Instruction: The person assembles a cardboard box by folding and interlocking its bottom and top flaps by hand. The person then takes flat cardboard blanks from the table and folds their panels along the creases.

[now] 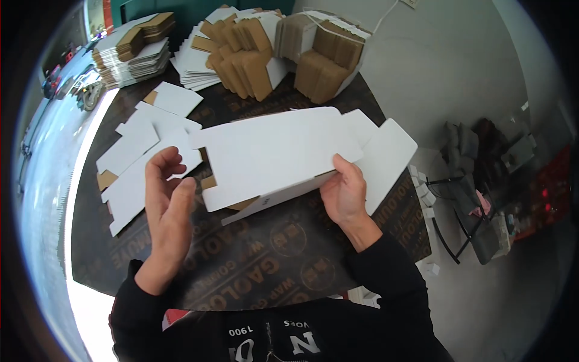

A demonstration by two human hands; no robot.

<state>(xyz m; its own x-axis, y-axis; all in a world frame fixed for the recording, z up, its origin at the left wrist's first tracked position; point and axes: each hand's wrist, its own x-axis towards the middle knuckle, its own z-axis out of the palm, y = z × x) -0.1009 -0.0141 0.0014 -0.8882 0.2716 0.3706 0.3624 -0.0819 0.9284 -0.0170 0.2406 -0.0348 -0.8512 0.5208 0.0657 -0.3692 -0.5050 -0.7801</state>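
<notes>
A partly folded white cardboard box (274, 157) is held above the dark table, its brown inside showing at the left end. My right hand (347, 193) grips the box's near edge at the right, thumb on the top face and fingers underneath, mostly hidden. My left hand (169, 208) is beside the box's left end with its fingers bent and apart, holding nothing. White panels (392, 157) extend at the box's right; I cannot tell whether all of them belong to it. Flat white cardboard blanks (142, 157) lie on the table behind my left hand.
Along the table's far side stand stacks of folded cardboard (136, 51), more fanned blanks (241, 54) and a strapped bundle (325, 54). The dark printed tabletop (259, 259) has a rounded edge near my body. A black-framed chair (461, 211) is on the floor to the right.
</notes>
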